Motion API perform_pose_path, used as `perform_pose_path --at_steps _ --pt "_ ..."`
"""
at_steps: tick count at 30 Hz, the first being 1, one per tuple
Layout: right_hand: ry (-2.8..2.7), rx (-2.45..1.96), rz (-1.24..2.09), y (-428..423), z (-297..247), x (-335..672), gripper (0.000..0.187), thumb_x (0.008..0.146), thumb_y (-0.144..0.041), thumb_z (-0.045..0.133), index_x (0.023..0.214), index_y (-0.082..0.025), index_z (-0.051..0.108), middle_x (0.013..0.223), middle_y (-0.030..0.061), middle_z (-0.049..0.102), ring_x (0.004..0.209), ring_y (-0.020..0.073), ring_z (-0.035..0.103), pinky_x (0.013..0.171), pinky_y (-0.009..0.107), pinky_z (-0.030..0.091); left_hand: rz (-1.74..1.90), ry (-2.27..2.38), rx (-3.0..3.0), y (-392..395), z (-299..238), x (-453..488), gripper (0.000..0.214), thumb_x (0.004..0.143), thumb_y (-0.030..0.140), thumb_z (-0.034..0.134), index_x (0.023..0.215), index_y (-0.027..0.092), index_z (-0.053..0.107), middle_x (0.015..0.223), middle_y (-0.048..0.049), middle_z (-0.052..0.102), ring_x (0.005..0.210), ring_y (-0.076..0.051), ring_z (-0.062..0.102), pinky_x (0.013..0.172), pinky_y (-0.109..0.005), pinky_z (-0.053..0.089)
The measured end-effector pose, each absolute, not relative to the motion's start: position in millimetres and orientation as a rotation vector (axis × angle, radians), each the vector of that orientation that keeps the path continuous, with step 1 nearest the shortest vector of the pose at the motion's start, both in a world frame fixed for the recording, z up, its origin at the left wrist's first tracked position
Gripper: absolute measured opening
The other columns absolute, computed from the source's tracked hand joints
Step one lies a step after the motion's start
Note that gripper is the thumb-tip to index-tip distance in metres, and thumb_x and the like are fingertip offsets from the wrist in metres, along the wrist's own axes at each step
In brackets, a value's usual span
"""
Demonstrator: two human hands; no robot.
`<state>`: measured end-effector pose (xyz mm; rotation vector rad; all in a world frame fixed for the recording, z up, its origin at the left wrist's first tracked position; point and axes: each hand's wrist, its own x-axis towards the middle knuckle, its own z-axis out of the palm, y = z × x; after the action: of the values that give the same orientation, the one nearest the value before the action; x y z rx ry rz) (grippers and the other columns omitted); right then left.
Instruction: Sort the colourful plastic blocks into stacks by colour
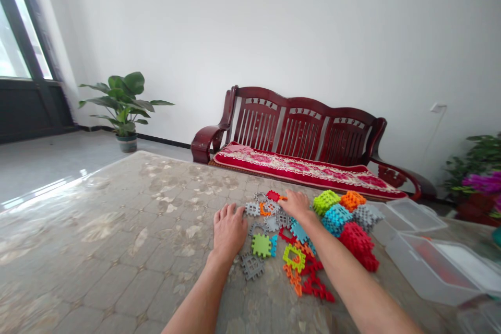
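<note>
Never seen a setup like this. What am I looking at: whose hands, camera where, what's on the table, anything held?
No machine here, just a person's two bare hands. The single picture comes from a camera worn on that person's head, looking forward and down.

The left hand rests palm down on a beige patterned table cover, holding nothing visible. The right hand is at a small orange plastic piece; whether it grips it is unclear.

Around the hands lie loose flat plastic pieces with toothed edges, such as a green square piece. Further right sit single-colour stacks of plastic pieces, then a clear plastic box.
</note>
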<state>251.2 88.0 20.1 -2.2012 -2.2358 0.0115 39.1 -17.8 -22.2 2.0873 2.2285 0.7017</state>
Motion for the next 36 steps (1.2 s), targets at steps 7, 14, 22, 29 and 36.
perform_pose_path --at_steps 7,14,22,29,36 --pt "-2.242 -2.159 -0.011 87.0 22.0 241.6 0.056 0.085 -0.03 0.057 0.14 -0.024 0.051 0.127 0.0119 0.067 0.118 0.0285 0.061 0.093 0.036 0.046 0.698 2.228 2.088 -17.4 -23.5 38.6 0.041 0.09 0.023 0.048 0.127 0.026 0.065 0.14 -0.0095 0.058 0.134 -0.03 0.046 0.112 -0.047 0.032" --pt "-2.225 -2.203 -0.041 82.3 26.7 240.8 0.037 0.086 -0.032 0.056 0.118 -0.016 0.066 0.113 0.0173 0.072 0.112 0.0323 0.064 0.09 0.04 0.047 0.7 2.237 2.09 -17.7 -22.6 39.2 0.041 0.089 0.022 0.049 0.127 0.026 0.065 0.14 -0.0098 0.058 0.133 -0.029 0.047 0.111 -0.046 0.033" --pt "-2.208 -2.148 -0.075 79.3 26.0 236.9 0.046 0.083 -0.024 0.057 0.129 -0.017 0.056 0.115 0.0155 0.072 0.107 0.0294 0.067 0.085 0.036 0.048 0.658 2.229 2.094 -19.4 -17.0 39.4 0.042 0.091 0.023 0.047 0.128 0.025 0.064 0.14 -0.0103 0.058 0.134 -0.029 0.047 0.111 -0.046 0.033" --pt "-2.058 -1.955 -0.069 80.0 63.9 251.9 0.056 0.082 -0.032 0.06 0.137 -0.022 0.049 0.124 0.0075 0.069 0.111 0.0253 0.065 0.087 0.031 0.048 0.626 2.241 2.114 -18.2 -17.6 38.3 0.042 0.092 0.025 0.045 0.129 0.026 0.064 0.14 -0.0098 0.058 0.131 -0.029 0.049 0.11 -0.046 0.034" --pt "-1.781 -1.972 -0.055 87.8 111.1 347.7 0.058 0.08 -0.034 0.064 0.135 -0.019 0.054 0.121 0.0091 0.071 0.108 0.0242 0.066 0.089 0.029 0.048 0.641 2.244 2.111 -18.6 -18.1 38.8 0.041 0.091 0.024 0.046 0.127 0.027 0.064 0.14 -0.0096 0.058 0.131 -0.028 0.049 0.11 -0.045 0.033"
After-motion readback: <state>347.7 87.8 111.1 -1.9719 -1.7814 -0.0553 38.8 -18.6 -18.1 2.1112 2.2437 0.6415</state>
